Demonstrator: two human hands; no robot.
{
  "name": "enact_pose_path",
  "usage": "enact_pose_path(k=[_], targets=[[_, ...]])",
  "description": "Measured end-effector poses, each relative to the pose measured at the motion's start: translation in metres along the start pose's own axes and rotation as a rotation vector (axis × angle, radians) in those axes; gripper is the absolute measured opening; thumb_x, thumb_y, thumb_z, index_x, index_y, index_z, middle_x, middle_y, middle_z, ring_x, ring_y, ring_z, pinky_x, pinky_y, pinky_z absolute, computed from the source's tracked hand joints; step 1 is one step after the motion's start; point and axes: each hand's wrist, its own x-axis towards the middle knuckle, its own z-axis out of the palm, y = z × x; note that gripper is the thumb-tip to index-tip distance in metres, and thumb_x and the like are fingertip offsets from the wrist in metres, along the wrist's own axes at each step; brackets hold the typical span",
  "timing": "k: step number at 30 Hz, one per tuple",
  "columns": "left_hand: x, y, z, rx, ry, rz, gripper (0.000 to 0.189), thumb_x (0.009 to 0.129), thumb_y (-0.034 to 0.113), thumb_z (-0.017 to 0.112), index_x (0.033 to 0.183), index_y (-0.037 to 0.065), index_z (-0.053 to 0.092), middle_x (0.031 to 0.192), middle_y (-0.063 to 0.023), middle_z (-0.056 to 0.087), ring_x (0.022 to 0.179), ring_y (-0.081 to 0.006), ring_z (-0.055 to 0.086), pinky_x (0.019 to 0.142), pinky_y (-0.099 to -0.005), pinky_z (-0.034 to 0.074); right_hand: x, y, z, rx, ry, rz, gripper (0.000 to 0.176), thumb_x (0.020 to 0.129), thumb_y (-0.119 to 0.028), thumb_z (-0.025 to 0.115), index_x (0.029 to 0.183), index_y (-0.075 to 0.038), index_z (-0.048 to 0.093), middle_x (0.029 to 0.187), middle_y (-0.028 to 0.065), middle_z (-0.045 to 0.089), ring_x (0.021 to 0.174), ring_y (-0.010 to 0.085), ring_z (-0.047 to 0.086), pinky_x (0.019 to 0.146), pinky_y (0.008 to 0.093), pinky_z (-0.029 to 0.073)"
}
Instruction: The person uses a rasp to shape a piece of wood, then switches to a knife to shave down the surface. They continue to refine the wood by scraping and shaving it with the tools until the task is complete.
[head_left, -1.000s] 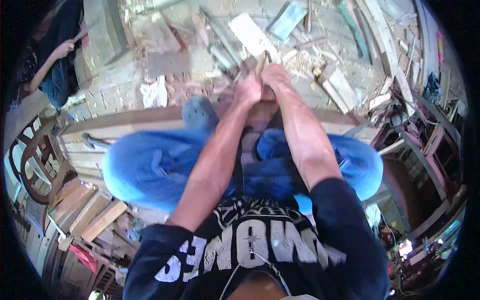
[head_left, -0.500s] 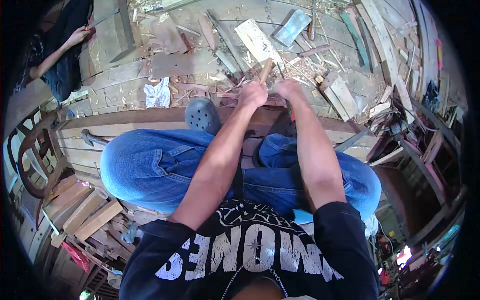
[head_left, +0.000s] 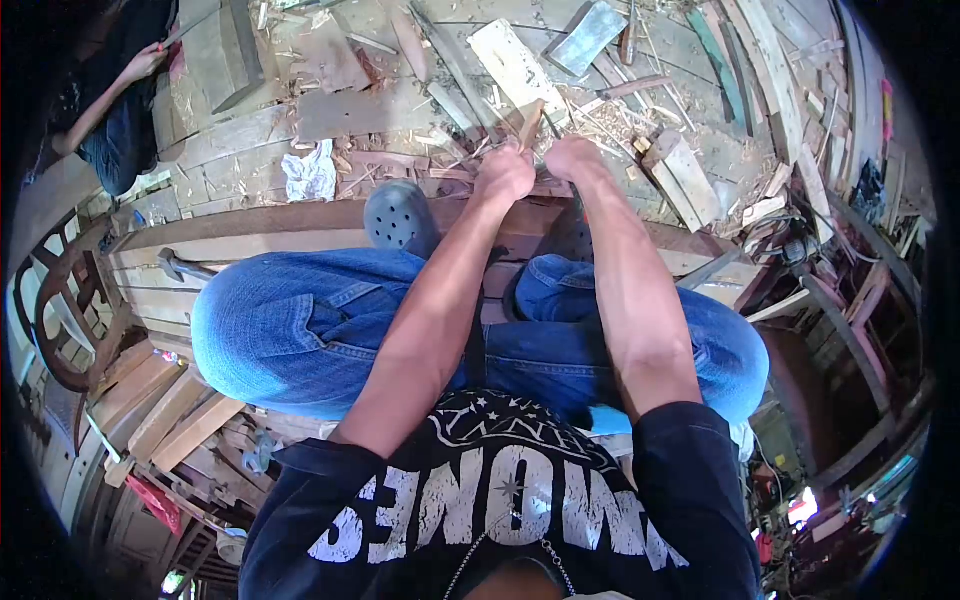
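Note:
My left hand is closed round a small, narrow piece of wood, whose pale brown end sticks out past the fingers, away from me. Close on its right, my right hand is a closed fist round a slim tool that looks like a knife. Only a thin dark length of it shows beside the wood; the fist hides its grip. Under both hands lies a floor strewn with shavings. Just beyond the wood's tip is a pale wooden board.
A grey rectangular block and a wood block lie ahead and right. A crumpled white cloth is left of my shoe. A hammer-like tool rests by my knee. Another person's hand is at upper left.
Both fists have shifted slightly relative to each other, and the wood's end points a little more upright. The red part below my right wrist no longer shows. The whole view has shifted slightly.

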Motion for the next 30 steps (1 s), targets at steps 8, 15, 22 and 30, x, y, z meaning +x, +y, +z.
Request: enact_pose_path(k=[8,15,22,30], targets=[[0.004,-0.008,0.011,0.002,0.074,0.07,0.038,0.092,0.029,0.038,0.106,-0.004,0.052,0.095,-0.029,0.06,0.091,-0.0419,0.059,0.082,-0.047,0.046,0.003,-0.011,-0.002,0.06,0.041,0.079,0.036,0.083,-0.021,0.048,0.106,0.004,0.061,0.113,0.0215,0.058,0.107,0.028,0.058,0.089,0.0351,0.047],[0.029,-0.035,0.04,0.207,0.069,0.27,0.033,0.093,0.025,0.035,0.102,-0.001,0.054,0.093,-0.025,0.06,0.083,-0.0374,0.062,0.072,-0.0453,0.05,-0.016,-0.021,-0.011,0.206,0.066,0.11,0.035,0.082,-0.023,0.05,0.106,0.001,0.062,0.115,0.0197,0.058,0.107,0.0305,0.057,0.09,0.0347,0.046],[0.014,-0.013,0.014,0.025,0.019,0.134,0.04,0.091,0.026,0.037,0.116,-0.003,0.045,0.097,-0.0291,0.059,0.096,-0.0429,0.057,0.084,-0.0493,0.045,-0.021,-0.015,-0.012,0.263,0.121,0.088,0.035,0.075,-0.013,0.055,0.104,0.004,0.062,0.111,0.0226,0.059,0.103,0.0311,0.06,0.086,0.0363,0.048],[0.014,-0.026,0.029,0.109,0.228,0.243,0.026,0.085,0.021,0.046,0.1,0.0,0.049,0.083,-0.0254,0.062,0.082,-0.0405,0.062,0.071,-0.0478,0.05,-0.004,-0.021,0.008,0.507,0.194,0.164,0.036,0.079,-0.017,0.053,0.105,0.007,0.06,0.112,0.0264,0.057,0.107,0.033,0.056,0.09,0.0374,0.046]])
